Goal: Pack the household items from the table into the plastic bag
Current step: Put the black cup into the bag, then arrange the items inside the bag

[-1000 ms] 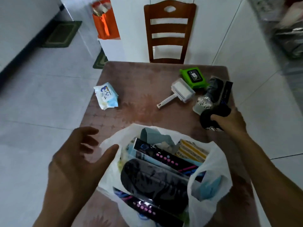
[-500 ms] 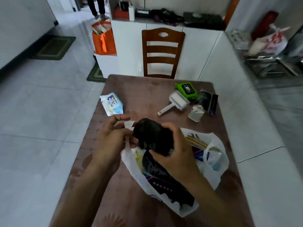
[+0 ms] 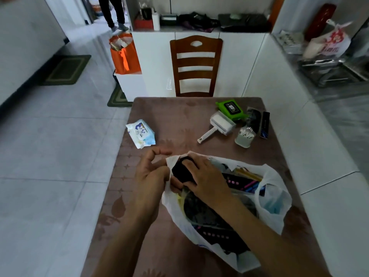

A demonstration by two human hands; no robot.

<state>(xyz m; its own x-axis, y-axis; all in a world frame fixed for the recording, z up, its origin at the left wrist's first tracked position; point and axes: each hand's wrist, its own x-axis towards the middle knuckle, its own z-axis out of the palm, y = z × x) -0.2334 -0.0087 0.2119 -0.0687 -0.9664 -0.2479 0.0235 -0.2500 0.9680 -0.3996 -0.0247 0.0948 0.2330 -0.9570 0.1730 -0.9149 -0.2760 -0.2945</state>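
Mid-pack, frame centre: right hand [image 3: 207, 179] grips black bundle [image 3: 180, 170] at bag [image 3: 276, 198] mouth; left hand [image 3: 151, 176] pinches rim. Next: push bundle in, let go.

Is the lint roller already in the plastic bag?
No, the lint roller lies on the table beside the green wipes pack, apart from the plastic bag.

- A home's dining corner: brown patterned table [image 3: 179, 116], slatted brown wooden chair [image 3: 196, 66].
- White low cabinets [image 3: 155, 62] topped with clutter, pale tiled floor [image 3: 50, 146], green doormat [image 3: 64, 69].
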